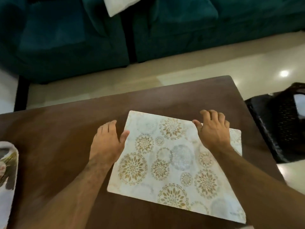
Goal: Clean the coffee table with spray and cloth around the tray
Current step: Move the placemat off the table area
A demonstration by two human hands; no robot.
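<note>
A flat white mat (166, 164) printed with gold and grey flower circles lies on the dark brown coffee table (57, 139), right of centre. My left hand (108, 142) rests on the table against the mat's left edge, thumb touching it, fingers apart. My right hand (212, 129) lies over the mat's far right corner with its fingers spread and curled over the far edge. Neither hand holds anything. No spray bottle or cloth is in view. A patterned tray (8, 171) shows partly at the table's left edge.
A teal sofa (148, 30) with a white cloth (120, 4) on it stands beyond the table, across a strip of pale glossy floor (181, 66). A black woven chair (283, 123) sits close to the table's right edge.
</note>
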